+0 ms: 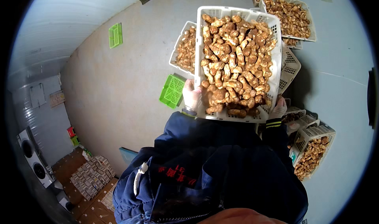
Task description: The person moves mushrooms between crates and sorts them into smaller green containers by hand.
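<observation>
A white plastic crate (200, 62) with slotted walls hangs level in front of me, held by both hands. Brown, pale-stemmed mushrooms (233, 62) fill it in a loose layer. My left hand (192, 95), in a thin whitish glove, grips the crate's near left side. On the near right side my right hand (280, 107) grips the crate, its fingers partly hidden by the wall. Dark blue sleeves with yellow-green cuff stripes cover both forearms.
More white crates of mushrooms stand behind left (185, 50), far right (288, 16) and near right (314, 153). Green baskets (172, 91) (115, 35) sit on the floor. Stacked small boxes (92, 176) and a fan unit (35, 159) are at lower left.
</observation>
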The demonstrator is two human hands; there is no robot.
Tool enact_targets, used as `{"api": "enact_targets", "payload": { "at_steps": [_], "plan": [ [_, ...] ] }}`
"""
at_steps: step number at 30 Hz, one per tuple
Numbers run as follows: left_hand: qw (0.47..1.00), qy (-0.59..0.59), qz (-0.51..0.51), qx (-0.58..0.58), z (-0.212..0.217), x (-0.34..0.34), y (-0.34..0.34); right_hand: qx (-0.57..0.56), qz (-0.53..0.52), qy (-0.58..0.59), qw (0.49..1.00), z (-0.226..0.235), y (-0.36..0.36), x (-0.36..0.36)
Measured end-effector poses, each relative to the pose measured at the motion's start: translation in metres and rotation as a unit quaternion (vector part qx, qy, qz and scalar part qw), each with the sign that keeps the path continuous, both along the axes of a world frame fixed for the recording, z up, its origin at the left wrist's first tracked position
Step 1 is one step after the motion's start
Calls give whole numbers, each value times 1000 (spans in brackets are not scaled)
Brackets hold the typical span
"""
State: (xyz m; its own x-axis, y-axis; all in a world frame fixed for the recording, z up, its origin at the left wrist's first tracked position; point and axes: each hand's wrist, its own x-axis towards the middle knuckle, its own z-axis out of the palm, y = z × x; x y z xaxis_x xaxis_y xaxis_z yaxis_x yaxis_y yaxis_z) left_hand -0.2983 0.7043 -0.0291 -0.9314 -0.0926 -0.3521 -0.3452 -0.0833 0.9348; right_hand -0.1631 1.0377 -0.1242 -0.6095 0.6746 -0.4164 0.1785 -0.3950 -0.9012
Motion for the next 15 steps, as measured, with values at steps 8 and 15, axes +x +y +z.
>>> {"api": "enact_targets", "payload": {
  "at_steps": [8,15],
  "plan": [
    [996,-42,49,60,-1,7,1,-21,-11,-44,999,20,9,-7],
    [994,-57,73,62,1,11,-6,507,174,-79,841,121,-44,-95]
  ]
}}
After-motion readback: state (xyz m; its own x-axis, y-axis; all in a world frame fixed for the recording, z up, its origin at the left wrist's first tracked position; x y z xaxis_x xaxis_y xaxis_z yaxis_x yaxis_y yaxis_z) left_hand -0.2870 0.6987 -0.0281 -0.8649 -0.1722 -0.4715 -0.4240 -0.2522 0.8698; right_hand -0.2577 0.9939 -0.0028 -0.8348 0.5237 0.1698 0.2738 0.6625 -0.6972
